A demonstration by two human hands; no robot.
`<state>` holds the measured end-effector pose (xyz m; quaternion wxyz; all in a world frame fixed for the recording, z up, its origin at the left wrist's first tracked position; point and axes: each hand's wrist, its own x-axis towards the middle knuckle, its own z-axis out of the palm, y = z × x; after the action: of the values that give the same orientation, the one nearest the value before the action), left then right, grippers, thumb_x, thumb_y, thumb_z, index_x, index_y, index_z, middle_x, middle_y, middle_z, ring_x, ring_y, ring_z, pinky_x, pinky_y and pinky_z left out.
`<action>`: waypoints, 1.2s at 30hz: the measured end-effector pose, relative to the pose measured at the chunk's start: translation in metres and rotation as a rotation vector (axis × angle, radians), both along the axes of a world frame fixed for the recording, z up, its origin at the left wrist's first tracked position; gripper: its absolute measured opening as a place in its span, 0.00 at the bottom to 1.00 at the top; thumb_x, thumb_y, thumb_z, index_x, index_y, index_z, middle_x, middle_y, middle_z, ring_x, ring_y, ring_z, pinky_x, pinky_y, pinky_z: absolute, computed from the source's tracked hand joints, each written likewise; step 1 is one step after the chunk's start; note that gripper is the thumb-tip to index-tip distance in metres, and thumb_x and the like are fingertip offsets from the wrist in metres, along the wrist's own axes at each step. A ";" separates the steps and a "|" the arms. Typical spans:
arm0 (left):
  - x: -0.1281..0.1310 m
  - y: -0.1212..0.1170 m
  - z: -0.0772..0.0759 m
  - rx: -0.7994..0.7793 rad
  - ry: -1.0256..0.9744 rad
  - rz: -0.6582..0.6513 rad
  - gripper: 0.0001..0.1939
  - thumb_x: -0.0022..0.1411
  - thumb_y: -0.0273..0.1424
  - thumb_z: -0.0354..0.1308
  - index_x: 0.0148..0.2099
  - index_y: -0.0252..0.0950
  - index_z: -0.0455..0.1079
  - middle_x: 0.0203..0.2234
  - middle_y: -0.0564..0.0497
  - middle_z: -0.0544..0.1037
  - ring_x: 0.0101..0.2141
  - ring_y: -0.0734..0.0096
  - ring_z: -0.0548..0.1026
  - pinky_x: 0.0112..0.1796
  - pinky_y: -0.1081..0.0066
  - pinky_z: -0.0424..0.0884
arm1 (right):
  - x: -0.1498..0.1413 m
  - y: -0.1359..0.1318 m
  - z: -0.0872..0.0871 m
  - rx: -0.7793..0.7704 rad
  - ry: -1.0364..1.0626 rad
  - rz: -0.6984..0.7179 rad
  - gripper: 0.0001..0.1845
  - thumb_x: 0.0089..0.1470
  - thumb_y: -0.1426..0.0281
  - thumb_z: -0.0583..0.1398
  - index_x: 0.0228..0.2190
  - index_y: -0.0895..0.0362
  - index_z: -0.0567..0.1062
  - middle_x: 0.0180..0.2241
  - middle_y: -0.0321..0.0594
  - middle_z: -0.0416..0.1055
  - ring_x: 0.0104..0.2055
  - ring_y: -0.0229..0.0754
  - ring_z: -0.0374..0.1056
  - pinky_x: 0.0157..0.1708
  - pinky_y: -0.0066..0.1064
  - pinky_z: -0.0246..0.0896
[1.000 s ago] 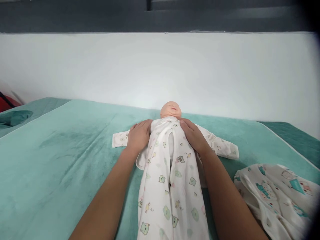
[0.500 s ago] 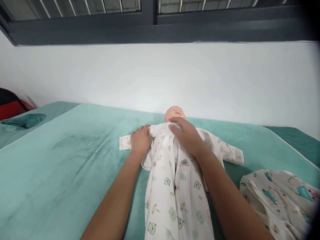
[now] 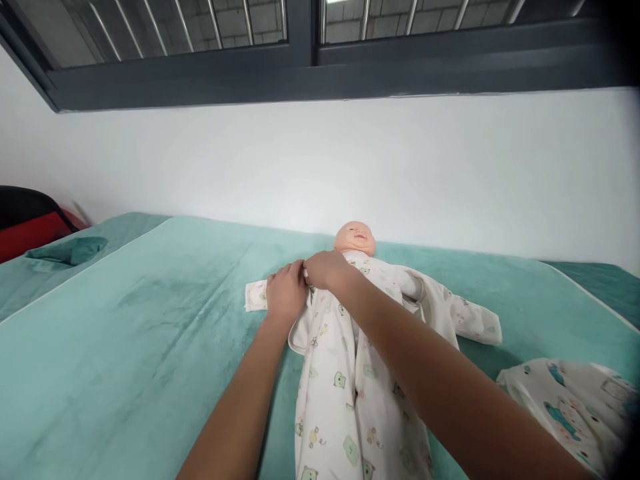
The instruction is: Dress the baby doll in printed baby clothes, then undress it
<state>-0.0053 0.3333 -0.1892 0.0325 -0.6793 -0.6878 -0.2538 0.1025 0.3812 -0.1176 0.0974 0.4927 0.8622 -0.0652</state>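
Soft green cloth sheet (image 3: 150, 347): under everything | short white cloth sleeve (image 3: 256, 295): sticks out left | left hand (image 3: 287, 293): on its shoulder end, grip unclear | right hand (image 3: 326, 270): close together with left, fingers bent, can't tell if pinching | long white cloth suit with green animals (image 3: 327, 380): runs from head toward person | round pink plastic doll head (image 3: 355, 237): just past right hand, the nearer one

Doll (image 3: 355, 237): I see pinkish. Baby suit (image 3: 327, 393): white, printed with green animal faces, green blobs, small yellowish figures. Second garment (image 3: 555, 393), near right: white, teal and pinkish print. Bedspread (image 3: 165, 380): teal-green, mottled darker, pale lines left and right. Far wall (image 3: 450, 167) white, window frame (image 3: 200, 83) dark grey, bars (image 3: 214, 24) silvery. Far left I get a bag (image 3: 33, 230), red and black.
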 end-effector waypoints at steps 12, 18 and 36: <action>-0.010 -0.004 -0.004 0.071 -0.375 0.015 0.18 0.71 0.34 0.42 0.54 0.44 0.71 0.46 0.51 0.80 0.45 0.61 0.76 0.42 0.65 0.68 | 0.057 -0.013 0.013 0.112 0.241 0.021 0.16 0.62 0.61 0.54 0.46 0.44 0.78 0.44 0.39 0.76 0.46 0.47 0.69 0.36 0.33 0.56; -0.017 -0.002 -0.004 -0.043 -0.469 0.116 0.17 0.68 0.32 0.44 0.49 0.45 0.72 0.39 0.52 0.81 0.40 0.61 0.77 0.39 0.67 0.68 | 0.089 -0.014 0.029 0.159 0.293 -0.124 0.16 0.61 0.62 0.54 0.46 0.41 0.78 0.46 0.36 0.76 0.44 0.45 0.69 0.31 0.31 0.53; -0.019 -0.003 -0.006 -0.084 0.187 -0.042 0.28 0.62 0.23 0.46 0.64 0.42 0.60 0.50 0.45 0.75 0.50 0.55 0.71 0.53 0.56 0.63 | 0.051 -0.027 0.009 0.191 0.506 0.067 0.18 0.65 0.65 0.51 0.52 0.50 0.74 0.49 0.40 0.75 0.51 0.45 0.69 0.46 0.35 0.60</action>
<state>-0.0243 0.3299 -0.1955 0.0628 -0.7149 -0.6775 -0.1609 0.1535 0.3545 -0.1089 -0.1660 0.4390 0.8772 -0.1012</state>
